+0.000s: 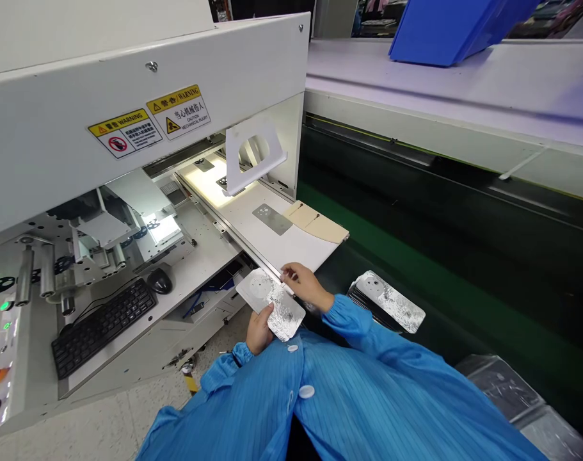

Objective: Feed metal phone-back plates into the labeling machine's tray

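My left hand point(261, 329) grips a silver, patterned phone back panel point(287, 315) by its near edge, thumb on top. The panel lies tilted in front of my body. My right hand point(306, 285) is just above the panel's far right corner, with its fingers curled together near the tray's edge; whatever may be between the fingertips cannot be made out. Beyond both hands, a white tray point(315, 253) extends from the machine. On it lie a grey phone-shaped plate point(272, 219) with round camera holes and a beige sheet point(322, 224).
Right of my right hand is a stack of similar panels point(395, 303) on a dark green belt point(454, 275). Clear plastic bags point(507, 390) lie lower right. The white machine point(253, 77) stands left, with a keyboard point(103, 326) and mouse point(159, 280). A blue bin point(445, 32) sits on the shelf.
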Demonstrator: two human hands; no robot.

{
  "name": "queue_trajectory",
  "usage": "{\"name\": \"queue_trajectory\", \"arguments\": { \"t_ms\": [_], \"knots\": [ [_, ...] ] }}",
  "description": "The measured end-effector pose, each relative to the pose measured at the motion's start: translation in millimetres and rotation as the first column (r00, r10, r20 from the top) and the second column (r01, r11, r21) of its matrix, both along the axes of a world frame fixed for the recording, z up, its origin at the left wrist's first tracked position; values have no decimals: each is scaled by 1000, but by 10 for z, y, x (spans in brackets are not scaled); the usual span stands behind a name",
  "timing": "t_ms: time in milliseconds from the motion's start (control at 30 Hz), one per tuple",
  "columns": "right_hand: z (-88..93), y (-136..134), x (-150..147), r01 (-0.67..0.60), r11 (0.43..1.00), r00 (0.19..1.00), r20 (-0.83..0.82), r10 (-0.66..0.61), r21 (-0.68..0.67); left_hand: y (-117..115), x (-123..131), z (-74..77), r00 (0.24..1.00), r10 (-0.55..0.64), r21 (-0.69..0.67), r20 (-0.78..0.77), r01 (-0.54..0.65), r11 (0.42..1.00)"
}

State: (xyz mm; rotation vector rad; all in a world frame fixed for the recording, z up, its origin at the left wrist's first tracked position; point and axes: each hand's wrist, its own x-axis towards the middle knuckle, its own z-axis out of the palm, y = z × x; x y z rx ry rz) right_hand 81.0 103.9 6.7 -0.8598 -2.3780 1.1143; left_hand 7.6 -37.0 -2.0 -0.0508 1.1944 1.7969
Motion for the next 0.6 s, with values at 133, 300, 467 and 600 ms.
{"name": "queue_trajectory", "arguments": {
  "t_ms": [133,300,467,600],
  "knots": [
    [143,-369,379,-102,994,995,6,102,43,44,4,-23,992,-23,19,-127,26,999],
    [183,-525,556,-183,982,962,217,168,51,94,27,-132,978,-55,51,-199,67,996],
    [132,-517,599,-161,986,961,234,149,34,129,97,-138,976,-128,74,-175,142,987],
    [117,-527,660,-113,993,980,167,105,41,143,153,-106,983,-133,101,-129,146,984]
  ]
}}
